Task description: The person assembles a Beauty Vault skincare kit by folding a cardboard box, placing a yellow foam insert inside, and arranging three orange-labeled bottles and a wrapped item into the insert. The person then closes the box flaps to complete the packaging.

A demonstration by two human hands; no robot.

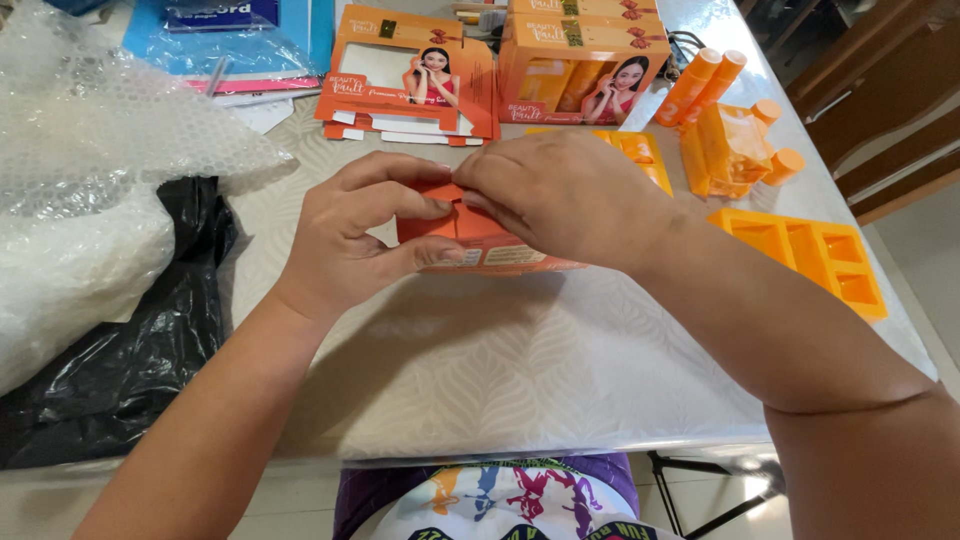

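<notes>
Because the left hand [350, 235] and the right hand [560, 195] both pinch the small orange box [470, 240] at the table's [500, 360] middle, its thin flap could crease; too much pressure would cause it.

Glossy printed card forms the orange carton [470, 240] at centre frame; smooth moulded plastic, the orange tray [805, 255] at right; crinkled clear bubble wrap [90, 150] and a shiny black plastic bag [130, 350] at left; the bench [500, 350] wears a satin, leaf-patterned covering.
</notes>
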